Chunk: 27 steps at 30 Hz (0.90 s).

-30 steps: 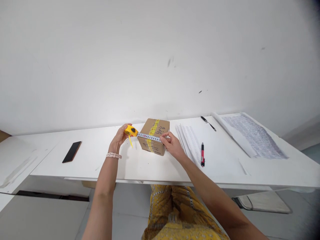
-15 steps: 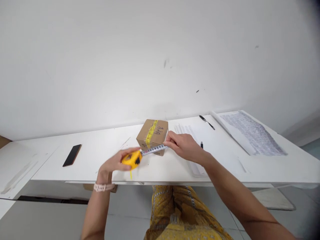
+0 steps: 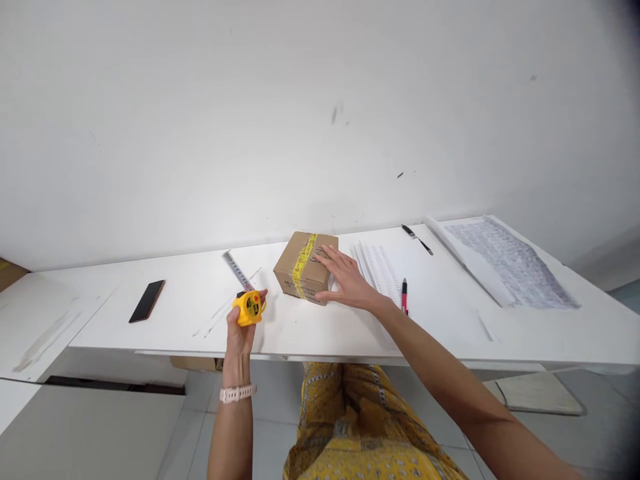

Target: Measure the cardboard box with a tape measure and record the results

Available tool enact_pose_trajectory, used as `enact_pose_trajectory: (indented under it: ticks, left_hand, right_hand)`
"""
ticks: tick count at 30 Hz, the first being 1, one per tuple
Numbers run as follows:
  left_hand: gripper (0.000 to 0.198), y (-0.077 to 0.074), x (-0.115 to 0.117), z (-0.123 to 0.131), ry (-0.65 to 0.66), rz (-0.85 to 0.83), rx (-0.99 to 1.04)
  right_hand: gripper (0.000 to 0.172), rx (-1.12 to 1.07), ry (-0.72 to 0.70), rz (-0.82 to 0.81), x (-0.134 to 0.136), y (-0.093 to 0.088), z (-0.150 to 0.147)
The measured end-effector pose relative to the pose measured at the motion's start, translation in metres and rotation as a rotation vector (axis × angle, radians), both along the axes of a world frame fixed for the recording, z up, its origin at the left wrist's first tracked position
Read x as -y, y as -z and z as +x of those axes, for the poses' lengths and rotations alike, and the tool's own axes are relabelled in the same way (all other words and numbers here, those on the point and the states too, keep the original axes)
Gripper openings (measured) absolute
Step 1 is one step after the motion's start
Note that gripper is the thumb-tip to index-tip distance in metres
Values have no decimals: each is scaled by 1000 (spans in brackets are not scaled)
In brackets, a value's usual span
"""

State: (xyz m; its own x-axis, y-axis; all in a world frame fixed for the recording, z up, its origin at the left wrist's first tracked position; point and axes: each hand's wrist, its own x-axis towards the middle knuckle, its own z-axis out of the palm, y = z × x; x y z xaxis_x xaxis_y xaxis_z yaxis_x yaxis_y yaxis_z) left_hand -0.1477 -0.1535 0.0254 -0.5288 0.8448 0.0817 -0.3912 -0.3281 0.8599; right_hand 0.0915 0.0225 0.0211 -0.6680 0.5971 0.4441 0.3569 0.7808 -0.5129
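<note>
A yellow tape measure (image 3: pixel 249 308) is held in my left hand (image 3: pixel 241 333). Its metal blade (image 3: pixel 237 270) sticks out toward the wall, with its tip free. To the right of it stands a brown cardboard box (image 3: pixel 293 257), closed with yellow printed tape (image 3: pixel 303 263) and bearing handwriting on top. My right hand (image 3: pixel 345 280) lies on the box's right side, fingers spread over the top and thumb by the front edge; part of the writing is covered.
A dark phone (image 3: pixel 147 301) lies on the white table (image 3: pixel 175 333) at left. Right of the box are printed sheets (image 3: pixel 383 267), a red and black pen (image 3: pixel 405 297), a black pen-like item (image 3: pixel 417 240) and a large written sheet (image 3: pixel 510 260). The wall (image 3: pixel 300 133) borders the table's back.
My right hand has let go of the tape's end and now rests on the box. My left hand has turned the tape measure so its blade points to the wall.
</note>
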Motion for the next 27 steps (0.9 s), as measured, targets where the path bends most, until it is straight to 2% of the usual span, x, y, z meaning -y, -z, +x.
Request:
enact_pose_trajectory:
  ticks: [2,5,9,13,17,20,23,27]
  left_hand:
    - [46,9,-27,-7,-22,-97,5]
    - [46,22,-58,-6,-6,-157,26]
    - [43,25,-74,2,-5,-132,61]
    - [40,5,-78,5,-3,-100,69]
    - [43,-23,-84,11,18,-88,-13]
    - [46,-40,-81,26,-36,-89,-251]
    - [48,-50,-68,50,-110,-42,-432]
    - [50,-55,-55,83,100,-45,-395]
  right_hand:
    - [87,32,30,82,-3,15,-4]
    - [85,18,67,168,-4,27,-6]
    - [86,7,69,189,-9,25,-2]
    - [79,-63,71,60,-31,4,-3]
    - [55,-208,109,-166,-59,-20,-11]
    - [47,-362,82,-302,-66,-24,-17]
    - [45,-489,53,-309,-58,-20,-23]
    - [38,-511,79,-262,-47,-22,-25]
